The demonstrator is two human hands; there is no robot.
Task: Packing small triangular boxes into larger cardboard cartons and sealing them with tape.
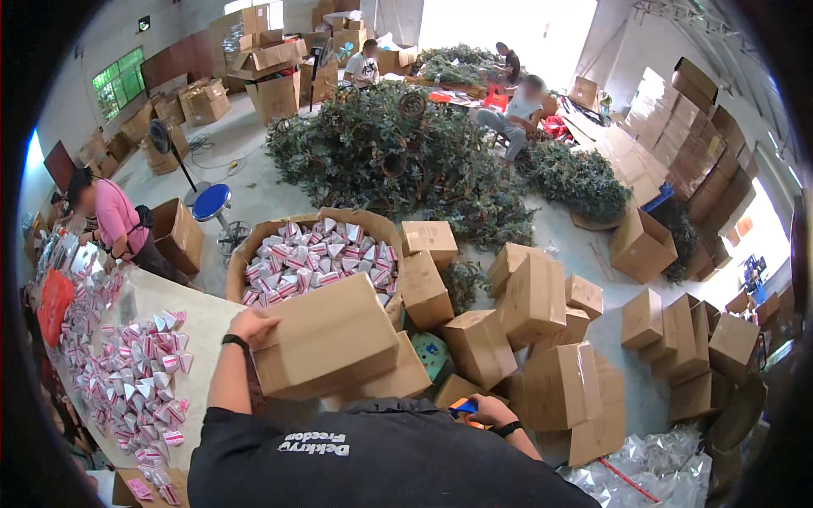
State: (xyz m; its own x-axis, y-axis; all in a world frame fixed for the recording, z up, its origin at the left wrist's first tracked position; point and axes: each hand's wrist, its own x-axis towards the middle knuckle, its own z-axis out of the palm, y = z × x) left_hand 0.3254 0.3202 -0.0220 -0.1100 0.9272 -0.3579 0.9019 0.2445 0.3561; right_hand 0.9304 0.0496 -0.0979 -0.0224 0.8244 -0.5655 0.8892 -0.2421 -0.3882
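Note:
My left hand (252,327) grips the left edge of a closed brown cardboard box (330,326), which is held tilted. Under its lower right side is another brown carton (394,372). On the right, my right hand (493,411) is closed around a blue and orange hand tool (463,406); my shirt and arm partly hide it, so its exact kind is not clear. Just beyond the tilted box stands a large open carton (241,254) full of small pink-and-white wedge-shaped packs (322,258).
More such packs (140,381) cover the table (203,339) at left, where a person in pink (118,212) bends over. Cartons (533,296) crowd the right, beside clear plastic bags (660,466). Beyond are a blue stool (212,201), piled artificial greenery (398,161) and several seated people.

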